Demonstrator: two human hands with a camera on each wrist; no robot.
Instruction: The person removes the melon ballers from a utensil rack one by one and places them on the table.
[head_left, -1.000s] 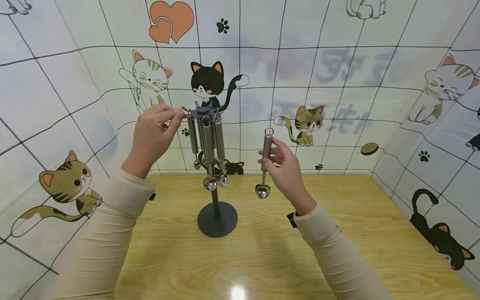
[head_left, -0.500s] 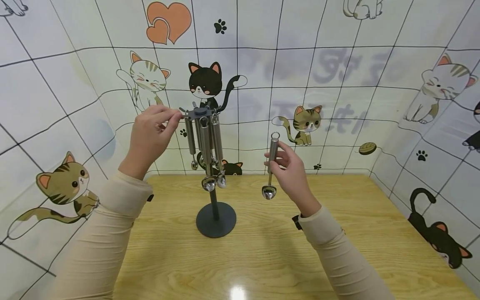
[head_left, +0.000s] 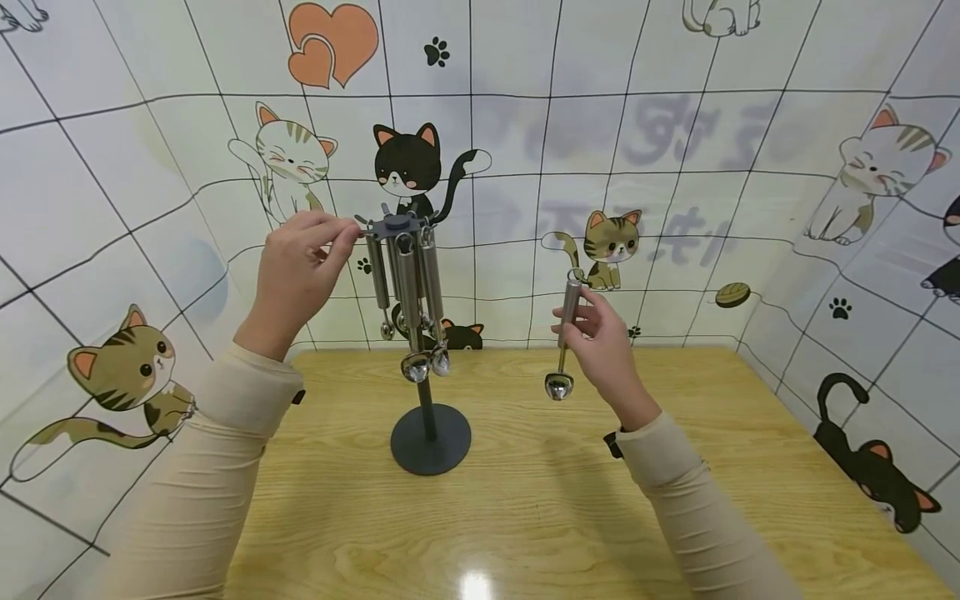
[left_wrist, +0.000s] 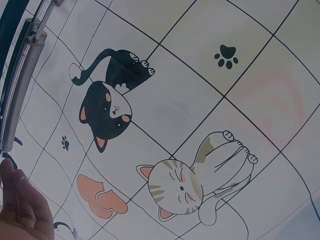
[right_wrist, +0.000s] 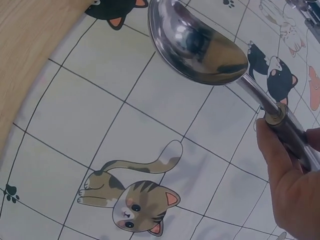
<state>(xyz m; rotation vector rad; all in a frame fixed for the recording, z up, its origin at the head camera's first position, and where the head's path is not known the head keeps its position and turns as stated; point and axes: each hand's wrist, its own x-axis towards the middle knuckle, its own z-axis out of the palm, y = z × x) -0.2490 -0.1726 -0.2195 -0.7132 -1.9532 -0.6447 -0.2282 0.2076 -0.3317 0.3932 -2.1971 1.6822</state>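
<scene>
Grey rack (head_left: 442, 446), just right of the left hand (head_left: 297, 268) pinching its edge, needs steady bracing while the right hand (head_left: 606, 346) pinches the ladle (head_left: 569, 307).

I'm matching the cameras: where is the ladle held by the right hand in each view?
Head: ladle right of centre, bowl down.
Left wrist: not in it.
Right wrist: bowl at top, handle toward right edge.
Shared landmark: seated black-and-white cat print, in all three.

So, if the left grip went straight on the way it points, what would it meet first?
Probably the top of the dark stand, which the left grip seems to pinch at its edge; exact depth is hard to judge.
</scene>
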